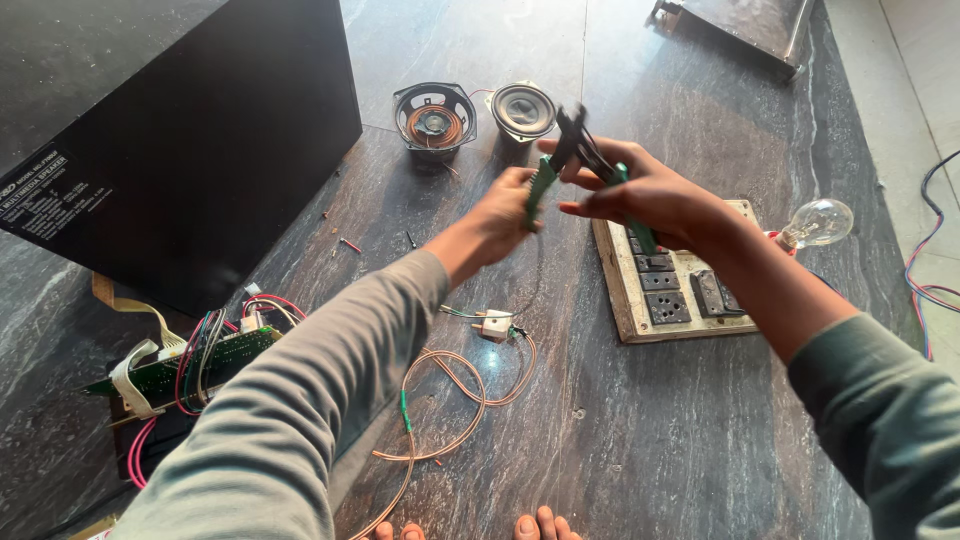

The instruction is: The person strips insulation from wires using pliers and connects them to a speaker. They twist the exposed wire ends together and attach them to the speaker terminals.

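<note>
A black speaker box (180, 130) is sitting far left. Both hands are holding green-handled pliers (585, 160) in mid-air over the floor, nose pointing far, handles spreading near. Left hand (505, 210) is clamping one handle; right hand (650, 195) is gripping the other.

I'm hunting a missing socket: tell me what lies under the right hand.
Under the right hand lies the wooden switchboard, its black sockets showing. Its upper left part is covered by the hand and green-handled pliers, so it cannot be seen.
</note>
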